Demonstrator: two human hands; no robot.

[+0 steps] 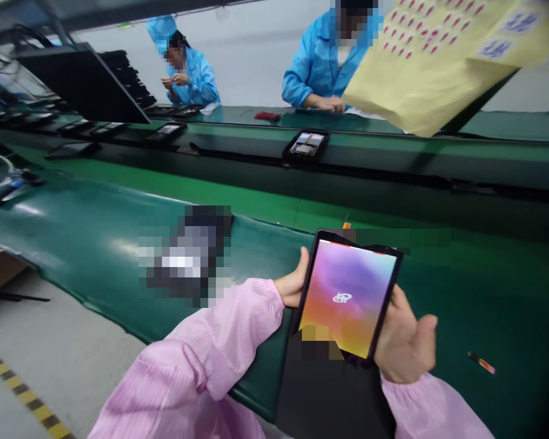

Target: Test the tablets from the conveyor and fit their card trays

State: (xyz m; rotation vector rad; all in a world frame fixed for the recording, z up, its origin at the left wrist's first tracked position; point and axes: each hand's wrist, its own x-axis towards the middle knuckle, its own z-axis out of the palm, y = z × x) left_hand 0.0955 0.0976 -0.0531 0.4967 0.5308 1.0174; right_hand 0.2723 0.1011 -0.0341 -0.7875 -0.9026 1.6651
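Observation:
A tablet (354, 274) with a lit screen stands tilted up before me, a white logo on its pink, purple and orange picture. At its left edge my left hand (294, 286) grips it, thumb raised and the other fingers hidden behind. My right hand (405, 341) supports the right edge, its fingers going behind the tablet and its thumb held off the screen. Under the tablet's lower end is a dark flat surface (333, 396), partly blurred out. On the green bench mat (265, 250) to the left lies a dark device (187, 256), hidden by pixelation.
A small orange-tipped tool (482, 363) lies at the right. Beyond the bench, a conveyor line carries an opened device (307, 145) and several others. Two people in blue work opposite. A black monitor (85, 82) and a yellow sheet (430, 67) hang above the line.

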